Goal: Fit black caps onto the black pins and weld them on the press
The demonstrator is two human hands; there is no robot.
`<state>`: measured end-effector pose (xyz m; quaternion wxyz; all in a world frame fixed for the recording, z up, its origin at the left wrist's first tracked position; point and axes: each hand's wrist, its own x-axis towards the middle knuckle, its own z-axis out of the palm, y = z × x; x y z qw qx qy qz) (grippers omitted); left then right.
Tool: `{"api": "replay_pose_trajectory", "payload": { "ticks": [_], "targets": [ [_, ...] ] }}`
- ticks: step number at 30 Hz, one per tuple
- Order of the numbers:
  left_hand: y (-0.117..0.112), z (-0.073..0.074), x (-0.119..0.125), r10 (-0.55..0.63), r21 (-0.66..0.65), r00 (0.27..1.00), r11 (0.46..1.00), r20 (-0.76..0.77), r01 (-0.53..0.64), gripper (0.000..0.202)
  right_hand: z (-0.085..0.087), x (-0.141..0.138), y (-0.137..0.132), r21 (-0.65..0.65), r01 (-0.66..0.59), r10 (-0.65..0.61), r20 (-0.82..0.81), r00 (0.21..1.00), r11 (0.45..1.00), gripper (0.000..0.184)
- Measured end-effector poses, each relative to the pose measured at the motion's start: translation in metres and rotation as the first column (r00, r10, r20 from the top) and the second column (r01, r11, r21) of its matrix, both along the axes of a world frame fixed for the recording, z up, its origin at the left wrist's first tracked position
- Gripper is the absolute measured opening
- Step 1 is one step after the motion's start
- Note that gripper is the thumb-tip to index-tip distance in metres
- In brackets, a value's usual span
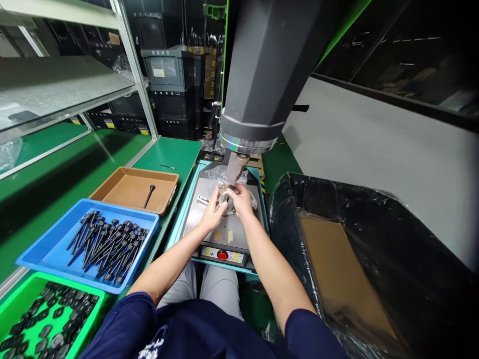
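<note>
Both my hands are over the metal plate (194, 219) of a press-like machine, just beneath its pale metal tool head (235, 167). My right hand (241, 200) has its fingers closed round a small black round-headed part (232, 189), like the heads on the long pieces in the blue tray. Facing it from the left, my left hand (214, 212) has its thumb and fingers apart, the thumb tip close to the dark part. My fingers and the tool head hide most of the fixture and the part's lower end.
At left are a brown tray (112, 185) with one black stemmed piece (149, 196), a blue tray (32, 257) of stemmed pieces and a green bin (98, 305) of black caps. A red button (222, 255) fronts the machine. A black-lined box (284, 234) stands right.
</note>
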<state>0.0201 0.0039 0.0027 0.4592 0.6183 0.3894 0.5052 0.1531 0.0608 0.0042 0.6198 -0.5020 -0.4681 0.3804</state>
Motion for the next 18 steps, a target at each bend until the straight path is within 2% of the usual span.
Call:
{"api": "replay_pose_trajectory", "payload": {
  "ticks": [4,8,13,18],
  "targets": [
    [0.001,-0.004,-0.001,0.006,0.006,1.000,1.000,-0.004,-0.006,0.076,0.004,0.007,-0.004,0.051,-0.088,0.086,0.036,0.996,0.995,0.041],
    [0.002,-0.005,-0.002,-0.002,0.000,1.000,1.000,0.012,0.002,0.076,0.002,0.009,-0.001,0.071,-0.045,0.039,0.074,0.997,0.997,0.036],
    [0.001,-0.003,-0.002,-0.007,0.003,1.000,1.000,-0.001,0.007,0.075,-0.004,0.005,0.007,0.009,-0.022,0.022,0.025,0.999,1.000,0.042],
    [0.000,-0.004,-0.001,-0.013,-0.018,1.000,1.000,0.018,0.013,0.073,-0.008,0.008,0.001,-0.008,-0.017,0.017,0.029,0.999,1.000,0.050]
  ]
}}
